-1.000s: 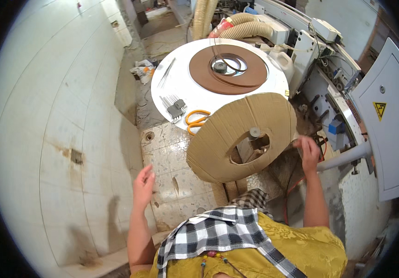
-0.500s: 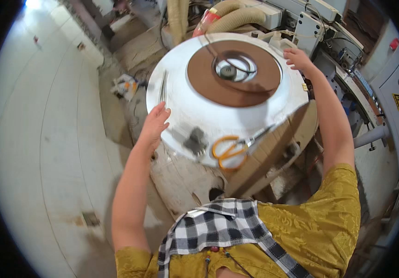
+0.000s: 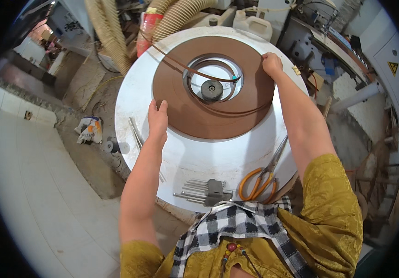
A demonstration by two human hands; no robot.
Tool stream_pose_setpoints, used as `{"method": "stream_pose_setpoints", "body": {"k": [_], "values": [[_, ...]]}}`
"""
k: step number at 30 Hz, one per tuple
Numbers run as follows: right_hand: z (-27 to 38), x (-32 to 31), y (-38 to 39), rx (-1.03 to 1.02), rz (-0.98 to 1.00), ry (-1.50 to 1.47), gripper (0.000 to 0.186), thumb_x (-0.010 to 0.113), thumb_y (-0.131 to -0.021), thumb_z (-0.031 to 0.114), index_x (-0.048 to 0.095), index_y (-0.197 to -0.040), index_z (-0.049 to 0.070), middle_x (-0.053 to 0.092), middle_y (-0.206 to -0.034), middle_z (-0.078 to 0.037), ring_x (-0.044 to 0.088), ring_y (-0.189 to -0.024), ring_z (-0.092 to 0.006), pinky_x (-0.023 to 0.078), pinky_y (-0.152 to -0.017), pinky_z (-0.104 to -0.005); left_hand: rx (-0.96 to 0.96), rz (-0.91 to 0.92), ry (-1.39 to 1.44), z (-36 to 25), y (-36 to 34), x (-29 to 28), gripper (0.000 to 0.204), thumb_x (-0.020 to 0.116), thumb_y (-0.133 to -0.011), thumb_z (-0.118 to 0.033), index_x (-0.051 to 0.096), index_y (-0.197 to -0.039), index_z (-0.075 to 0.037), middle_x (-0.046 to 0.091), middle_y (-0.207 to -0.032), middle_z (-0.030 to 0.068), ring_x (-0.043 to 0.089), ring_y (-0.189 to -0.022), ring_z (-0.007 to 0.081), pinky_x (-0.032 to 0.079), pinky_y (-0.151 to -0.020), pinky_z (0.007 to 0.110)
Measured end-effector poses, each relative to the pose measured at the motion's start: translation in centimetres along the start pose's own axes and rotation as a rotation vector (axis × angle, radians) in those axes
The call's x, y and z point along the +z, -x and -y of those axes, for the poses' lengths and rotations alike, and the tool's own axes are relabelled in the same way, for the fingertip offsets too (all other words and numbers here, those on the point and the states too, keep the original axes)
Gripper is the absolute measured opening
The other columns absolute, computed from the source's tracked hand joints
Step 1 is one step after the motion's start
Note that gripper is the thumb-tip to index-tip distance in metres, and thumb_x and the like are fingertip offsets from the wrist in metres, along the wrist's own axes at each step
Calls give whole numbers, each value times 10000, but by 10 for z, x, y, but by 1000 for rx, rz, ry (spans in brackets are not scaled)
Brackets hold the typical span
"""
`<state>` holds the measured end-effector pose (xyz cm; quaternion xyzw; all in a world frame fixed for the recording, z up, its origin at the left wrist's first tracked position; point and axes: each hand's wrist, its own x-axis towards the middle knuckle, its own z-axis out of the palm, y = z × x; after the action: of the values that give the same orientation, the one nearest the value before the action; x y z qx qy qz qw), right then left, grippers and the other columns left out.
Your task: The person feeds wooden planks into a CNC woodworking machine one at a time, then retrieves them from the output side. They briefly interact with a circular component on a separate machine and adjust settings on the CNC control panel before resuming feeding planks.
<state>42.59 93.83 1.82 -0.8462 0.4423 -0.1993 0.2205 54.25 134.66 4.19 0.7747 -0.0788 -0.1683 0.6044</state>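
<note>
Hands on banding coil point(image 3: 195, 121): left hand point(image 3: 158, 118) open, near-left rim; right hand point(image 3: 272, 65) curled, far-right rim, grip unclear
Coil colour: flat brown, loose strip point(image 3: 198, 73) crossing its hollow
Arms point(image 3: 139, 190): outstretched

Coil point(image 3: 199, 124): brown strip wound into a broad ring, lying flat.
Windings point(image 3: 250, 60): closely packed; several loose turns along the inner edge.
Loose strip point(image 3: 185, 68): matching brown, arched across the coil's far left side.
Central opening point(image 3: 215, 70): round, around a dark hub point(image 3: 211, 91) standing off-centre.
Resting place: on the white round table point(image 3: 185, 155), toward its far edge.
</note>
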Motion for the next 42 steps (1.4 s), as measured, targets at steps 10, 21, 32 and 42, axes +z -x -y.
{"method": "stream_pose_setpoints", "body": {"k": [10, 21, 32, 42], "values": [[-12, -27, 51, 217, -4, 129, 230, 531, -783, 146, 681, -937, 63, 640, -1011, -201, 594, -995, -359, 461, -863, -426, 11, 10, -87, -32, -38, 8, 696, 424, -921, -465, 270, -1390, 26, 318, -1391, 244, 373, -1253, 329, 284, -1048, 358], [-23, -51, 98, 191, -235, 61, 493, 556, -825, 386, 613, -1050, -49, 578, -1126, -263, 557, -1047, -405, 435, -892, -456, -149, 385, -42, -49, -55, -35, 818, 479, -878, -548, 149, -1448, -63, 261, -1443, 138, 249, -1324, 280, 279, -1021, 479], [-2, -61, 130, 401, -34, 106, 535, 526, -835, 429, 606, -1104, -27, 545, -1168, -263, 524, -1109, -366, 405, -941, -421, -23, 268, 99, -47, -98, -47, 848, 421, -903, -558, 117, -1427, 36, 213, -1463, 228, 220, -1352, 336, 238, -1065, 434], [20, -52, 150, 405, 99, -120, 519, 497, -860, 433, 642, -1030, -36, 604, -1064, -257, 577, -997, -368, 431, -880, -409, -139, 350, 226, -37, -114, -49, 829, 374, -882, -640, 377, -1314, 67, 474, -1291, 169, 449, -1138, 210, 289, -1013, 371]]}}
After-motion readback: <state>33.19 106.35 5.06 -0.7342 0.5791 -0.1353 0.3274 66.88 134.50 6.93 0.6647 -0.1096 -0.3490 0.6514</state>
